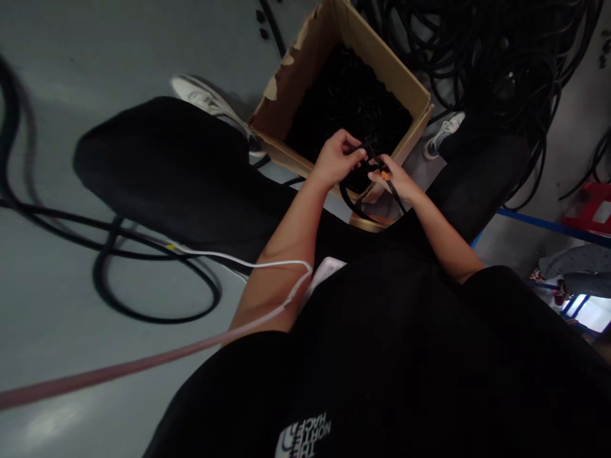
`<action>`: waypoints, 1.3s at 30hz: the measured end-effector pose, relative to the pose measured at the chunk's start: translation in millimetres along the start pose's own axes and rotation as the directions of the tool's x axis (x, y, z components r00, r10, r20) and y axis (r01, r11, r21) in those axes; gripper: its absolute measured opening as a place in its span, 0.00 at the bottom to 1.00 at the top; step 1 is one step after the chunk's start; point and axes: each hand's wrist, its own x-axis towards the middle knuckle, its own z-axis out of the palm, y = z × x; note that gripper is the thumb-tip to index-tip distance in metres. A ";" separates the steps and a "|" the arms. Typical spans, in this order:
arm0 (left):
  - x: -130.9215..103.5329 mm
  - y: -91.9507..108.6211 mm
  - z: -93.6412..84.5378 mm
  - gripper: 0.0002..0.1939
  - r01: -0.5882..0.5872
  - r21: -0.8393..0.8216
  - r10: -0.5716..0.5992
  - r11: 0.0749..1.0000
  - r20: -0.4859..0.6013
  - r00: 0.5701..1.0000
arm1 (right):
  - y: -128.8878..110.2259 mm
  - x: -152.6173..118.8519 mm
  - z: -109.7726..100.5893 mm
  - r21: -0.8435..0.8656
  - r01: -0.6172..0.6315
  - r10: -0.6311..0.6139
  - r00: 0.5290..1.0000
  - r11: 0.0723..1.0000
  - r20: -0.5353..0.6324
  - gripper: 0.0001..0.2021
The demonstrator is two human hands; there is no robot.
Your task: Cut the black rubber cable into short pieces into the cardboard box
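Note:
Both hands meet over the near edge of an open cardboard box (398,73), which holds many small black pieces (351,95). My left hand (340,158) has its fingers closed on a black cable (351,202) that curves down below it. Close beside it on the right, my right hand (392,178) is closed around a dark, narrow part with an orange piece (384,175) on it. A black length runs from there down toward my lap. The exact shape of the part between the fingertips is too dark to make out.
Coiled black cables (510,76) lie on the floor at the upper right. A thick black cable (157,318) loops at the left. A white cord (238,259) crosses my left forearm. At the right are a blue bar (548,224) and a red object (592,210).

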 end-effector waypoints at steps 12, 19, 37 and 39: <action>-0.6 4.9 1.4 0.33 0.013 0.055 -0.017 0.998 0.073 0.997 | 8.0 1.8 -2.1 -0.056 0.048 -0.050 0.998 0.997 -0.034 0.33; -0.7 6.3 -0.1 0.30 -0.005 0.144 -0.007 0.990 0.088 0.996 | -18.3 -6.4 -1.8 -0.053 0.077 -0.079 0.996 0.996 -0.047 0.36; 5.5 -4.3 -1.7 0.33 -0.006 0.087 0.004 0.996 0.024 1.000 | -12.3 -1.5 -3.2 -0.171 0.086 -0.102 0.991 0.982 -0.084 0.43; 3.7 5.6 -1.4 0.33 0.007 0.084 -0.011 0.996 0.039 0.999 | -17.6 -3.0 -2.2 -0.167 0.076 -0.091 0.992 0.983 -0.084 0.42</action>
